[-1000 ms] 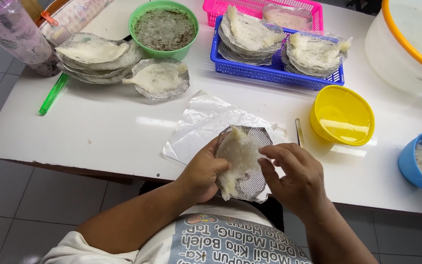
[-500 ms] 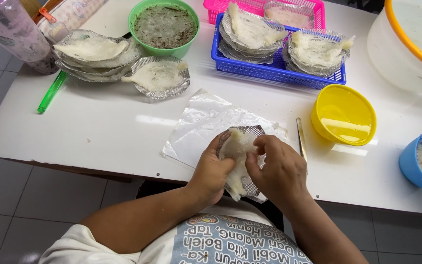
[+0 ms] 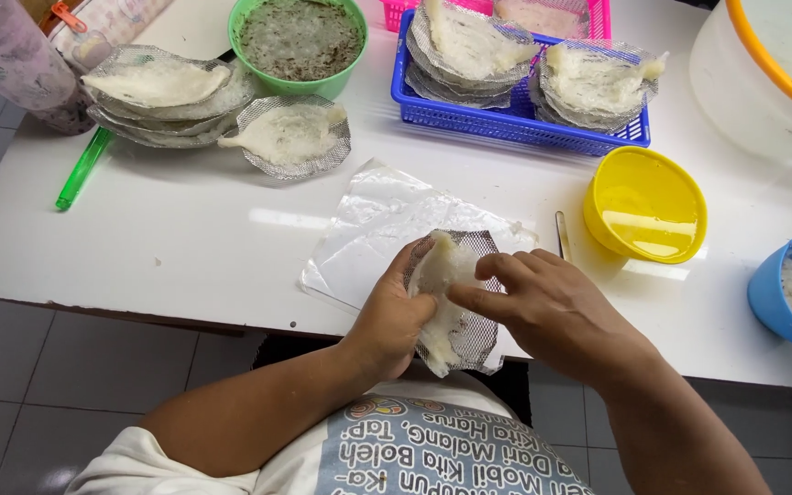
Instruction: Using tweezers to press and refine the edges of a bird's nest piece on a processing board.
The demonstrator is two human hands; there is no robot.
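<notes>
A white table (image 3: 185, 238) fills the frame. At upper right sits a blue basket (image 3: 515, 124) of mesh-held pieces, with a yellow bowl (image 3: 645, 203) below it. At lower centre, the left hand (image 3: 394, 321) grips a mesh disc (image 3: 471, 332) carrying a pale white piece (image 3: 434, 275); the right hand (image 3: 552, 307) fingers press on it.

Bare table (image 3: 185, 238) left; yellow bowl (image 3: 645, 203) blocks right.
</notes>
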